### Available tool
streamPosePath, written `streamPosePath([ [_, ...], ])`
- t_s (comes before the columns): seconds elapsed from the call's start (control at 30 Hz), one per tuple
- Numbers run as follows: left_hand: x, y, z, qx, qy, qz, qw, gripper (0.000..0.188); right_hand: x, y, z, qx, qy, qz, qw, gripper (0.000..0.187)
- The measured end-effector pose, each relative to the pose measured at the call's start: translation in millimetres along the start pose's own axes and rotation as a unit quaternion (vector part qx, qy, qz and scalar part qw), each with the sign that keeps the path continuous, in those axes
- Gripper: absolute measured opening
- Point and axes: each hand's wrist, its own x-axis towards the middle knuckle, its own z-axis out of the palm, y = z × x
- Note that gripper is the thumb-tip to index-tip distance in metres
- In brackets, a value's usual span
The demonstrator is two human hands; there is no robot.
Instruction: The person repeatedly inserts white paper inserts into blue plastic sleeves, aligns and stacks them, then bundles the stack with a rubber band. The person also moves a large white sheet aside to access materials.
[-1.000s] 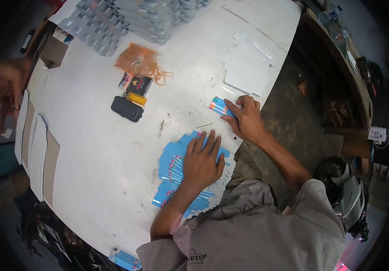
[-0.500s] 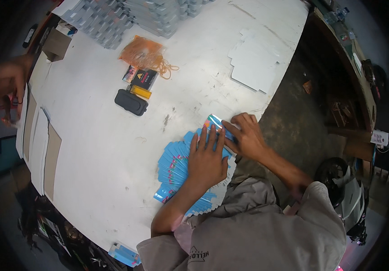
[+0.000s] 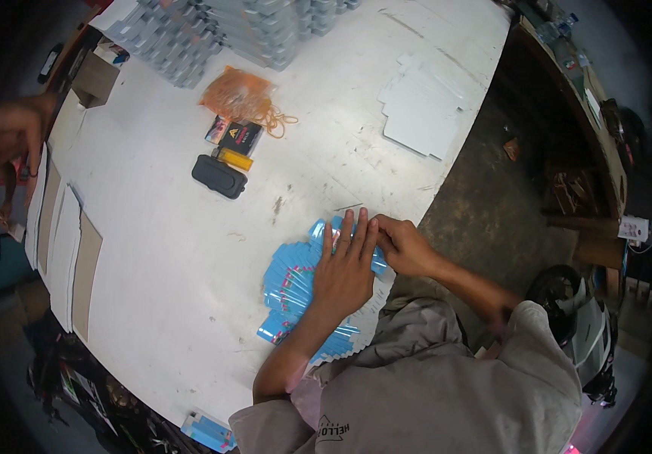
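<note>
Right hand, moved in to fan of blue packets: curled, grip unclear; left hand: flat atop. Fan probably growing.

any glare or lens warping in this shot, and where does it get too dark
Head view: bright glare streaks on the glossy blue cards; head view: fisheye distortion bows the edges of the white table; head view: the floor is dim, and the corners fade to black.

blue cards partly hidden under the hands, grey stacks cut off by the top edge
</note>
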Motion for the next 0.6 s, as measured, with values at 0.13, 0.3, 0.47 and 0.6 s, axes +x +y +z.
streamPosePath([
  [0.13,1,-6,-8,-0.078,-0.025,-0.024,0.996,0.076,37,15,-38,-0.271,0.283,-0.113,0.913,0.036],
  [0.3,4,-6,-11,-0.101,0.002,-0.011,0.995,0.062,67,73,-75,-0.361,0.32,-0.186,0.856,0.047],
  [0.47,3,-5,-2,-0.07,0.008,-0.02,0.997,0.063,31,24,-41,-0.366,0.242,-0.185,0.879,0.045],
  [0.6,3,5,-7,-0.04,0.015,-0.03,0.999,0.066,16,26,-15,-0.277,0.25,-0.212,0.903,0.04],
])
